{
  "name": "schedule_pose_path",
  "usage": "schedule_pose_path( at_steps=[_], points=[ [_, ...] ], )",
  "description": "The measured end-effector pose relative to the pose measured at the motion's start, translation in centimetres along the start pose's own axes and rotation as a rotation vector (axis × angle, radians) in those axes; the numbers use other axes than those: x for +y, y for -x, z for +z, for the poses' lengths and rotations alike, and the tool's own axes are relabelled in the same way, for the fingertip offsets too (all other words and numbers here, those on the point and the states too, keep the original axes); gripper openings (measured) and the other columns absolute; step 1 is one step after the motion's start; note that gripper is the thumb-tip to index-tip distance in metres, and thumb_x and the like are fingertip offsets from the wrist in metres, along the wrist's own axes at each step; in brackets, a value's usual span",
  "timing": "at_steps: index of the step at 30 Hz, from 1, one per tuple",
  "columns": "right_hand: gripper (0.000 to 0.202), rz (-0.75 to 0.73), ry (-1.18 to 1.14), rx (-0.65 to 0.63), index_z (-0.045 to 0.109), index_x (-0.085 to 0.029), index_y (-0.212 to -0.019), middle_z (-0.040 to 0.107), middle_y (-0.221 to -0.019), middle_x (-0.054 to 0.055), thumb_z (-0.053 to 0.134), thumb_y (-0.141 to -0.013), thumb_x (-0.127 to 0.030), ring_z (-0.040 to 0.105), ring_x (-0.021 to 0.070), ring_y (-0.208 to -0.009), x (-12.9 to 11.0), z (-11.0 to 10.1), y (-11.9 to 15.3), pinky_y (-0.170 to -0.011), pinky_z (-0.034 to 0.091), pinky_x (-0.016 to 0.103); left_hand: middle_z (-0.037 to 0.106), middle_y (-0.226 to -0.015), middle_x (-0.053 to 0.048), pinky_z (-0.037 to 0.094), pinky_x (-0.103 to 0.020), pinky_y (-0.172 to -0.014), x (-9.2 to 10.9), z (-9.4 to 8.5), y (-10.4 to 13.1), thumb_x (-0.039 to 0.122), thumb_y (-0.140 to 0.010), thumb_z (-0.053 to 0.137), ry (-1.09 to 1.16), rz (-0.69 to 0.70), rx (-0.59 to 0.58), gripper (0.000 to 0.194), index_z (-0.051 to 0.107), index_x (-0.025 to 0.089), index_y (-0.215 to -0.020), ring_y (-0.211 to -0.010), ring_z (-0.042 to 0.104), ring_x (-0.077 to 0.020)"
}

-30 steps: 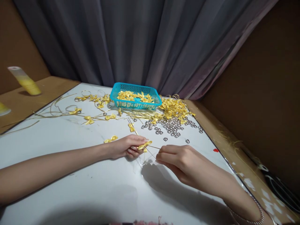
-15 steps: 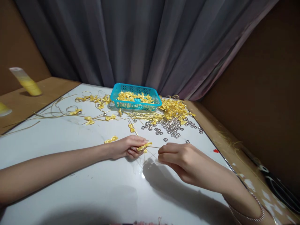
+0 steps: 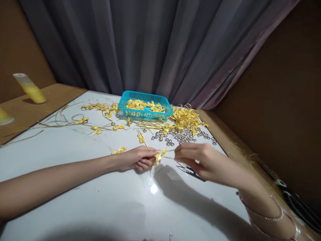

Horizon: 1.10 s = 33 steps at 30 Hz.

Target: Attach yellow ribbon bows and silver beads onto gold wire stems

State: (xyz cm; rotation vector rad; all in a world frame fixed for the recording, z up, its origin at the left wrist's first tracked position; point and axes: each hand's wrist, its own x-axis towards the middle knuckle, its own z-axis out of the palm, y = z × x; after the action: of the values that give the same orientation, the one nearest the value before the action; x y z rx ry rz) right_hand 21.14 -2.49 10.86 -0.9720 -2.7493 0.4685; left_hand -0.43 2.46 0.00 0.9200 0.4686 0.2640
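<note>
Over the middle of the white table, my left hand (image 3: 140,158) pinches a yellow ribbon bow (image 3: 160,156) at its fingertips. Thin cords run from the bow to my right hand (image 3: 193,157), whose closed fingertips grip their ends. On the table below my right hand lie small thread snips (image 3: 188,171), partly covered by it. Silver rings (image 3: 184,135) are scattered behind my right hand. Another bow on gold cord (image 3: 141,138) lies just behind my left hand, and a loose bow (image 3: 119,150) is to its left.
A turquoise basket (image 3: 145,115) of yellow bows stands at the back of the white table (image 3: 87,201). Beside it is a pile of bows (image 3: 185,117). Gold cords (image 3: 55,124) spread at the left. Yellow ribbon spools (image 3: 35,93) stand at far left. Large dark scissors (image 3: 298,204) lie at right.
My right hand has moved slightly up and right, uncovering the thread snips. The bow in my left hand has turned more upright.
</note>
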Motion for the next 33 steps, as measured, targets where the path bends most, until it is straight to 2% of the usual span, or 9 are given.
schedule_pose_path(
  at_steps=[4,10,14,18,21,25,29,31,33],
  points=[
    [0.019,0.127,0.178,0.181,0.061,-0.018,-0.073,0.059,-0.066,0.003,0.046,-0.082,-0.013,0.050,0.0127,-0.058,3.0,-4.1,-1.2,-0.055,0.037,0.026,0.022,-0.052,0.009,0.007,-0.017,-0.037,0.0,0.0,0.0,0.044,-0.088,0.050,-0.035,0.009,-0.036,0.031,0.056,0.014,-0.090,-0.042,0.010,-0.0051],
    [0.021,0.519,0.319,0.171,0.066,-0.012,-0.092,0.067,-0.082,0.009,0.052,-0.077,-0.014,0.059,0.0166,-0.070,10.4,-8.3,-3.9,-0.065,0.041,0.029,0.023,-0.051,0.008,0.009,-0.017,-0.038,0.0,-0.3,-0.1,0.035,-0.090,0.049,-0.016,0.003,-0.072,0.023,0.057,0.013,-0.089,-0.043,0.011,-0.0051],
    [0.026,0.539,0.241,0.198,0.064,-0.010,-0.102,0.067,-0.096,0.014,0.050,-0.082,-0.019,0.062,0.0204,-0.081,10.5,-5.7,-4.2,-0.071,0.046,0.033,0.022,-0.050,0.008,0.010,-0.017,-0.038,0.1,-0.5,-0.1,0.029,-0.089,0.051,-0.001,0.017,-0.103,0.019,0.058,0.012,-0.088,-0.043,0.010,-0.0049],
    [0.038,0.326,-0.226,-0.066,0.055,-0.017,-0.120,0.063,-0.116,0.009,0.054,-0.083,-0.024,0.064,0.0170,-0.094,5.7,0.2,-3.0,-0.074,0.053,0.026,0.017,-0.050,0.010,0.010,-0.017,-0.038,0.1,-0.6,0.0,0.021,-0.081,0.057,0.000,0.018,-0.157,0.013,0.060,0.012,-0.090,-0.043,0.009,-0.0047],
    [0.050,0.242,-0.388,-0.095,0.041,-0.015,-0.134,0.056,-0.126,0.014,0.052,-0.086,-0.022,0.056,0.0200,-0.110,2.9,3.5,-2.6,-0.086,0.051,0.032,0.020,-0.050,0.010,0.011,-0.018,-0.038,0.0,-0.8,0.0,0.018,-0.073,0.062,-0.045,0.000,-0.193,0.025,0.061,0.012,-0.098,-0.042,0.012,-0.0047],
    [0.053,0.177,-0.556,-0.116,0.036,-0.018,-0.137,0.046,-0.136,0.014,0.048,-0.086,-0.014,0.059,0.0174,-0.101,2.5,4.9,-4.0,-0.080,0.052,0.029,0.031,-0.051,0.008,0.010,-0.020,-0.037,0.0,-0.8,-0.1,0.017,-0.070,0.064,-0.115,-0.020,-0.217,0.036,0.060,0.012,-0.105,-0.041,0.017,-0.0052],
    [0.042,0.204,-0.595,-0.283,0.049,-0.012,-0.126,0.069,-0.088,0.008,0.052,-0.086,-0.021,0.057,0.0081,-0.055,2.8,4.6,-5.7,-0.055,0.047,0.022,0.023,-0.049,0.010,0.009,-0.020,-0.036,0.2,-0.7,0.0,0.022,-0.072,0.065,-0.130,-0.050,-0.236,0.032,0.062,0.012,-0.102,-0.040,0.013,-0.0055],
    [0.029,0.175,-0.472,-0.282,0.060,-0.010,-0.112,0.063,-0.061,0.001,0.052,-0.086,-0.020,0.053,0.0081,-0.051,2.8,4.3,-6.1,-0.053,0.042,0.020,0.016,-0.047,0.010,0.006,-0.020,-0.036,0.5,-0.8,0.0,0.027,-0.075,0.063,-0.120,-0.082,-0.264,0.026,0.063,0.012,-0.097,-0.040,0.009,-0.0058],
    [0.020,0.134,-0.324,-0.236,0.067,-0.010,-0.095,0.059,-0.055,-0.001,0.051,-0.082,-0.010,0.051,0.0080,-0.053,2.7,3.9,-6.2,-0.053,0.038,0.019,0.012,-0.047,0.010,0.004,-0.021,-0.036,0.7,-0.8,0.1,0.036,-0.081,0.058,-0.116,-0.110,-0.289,0.028,0.064,0.012,-0.095,-0.040,0.006,-0.0065]
  ],
)
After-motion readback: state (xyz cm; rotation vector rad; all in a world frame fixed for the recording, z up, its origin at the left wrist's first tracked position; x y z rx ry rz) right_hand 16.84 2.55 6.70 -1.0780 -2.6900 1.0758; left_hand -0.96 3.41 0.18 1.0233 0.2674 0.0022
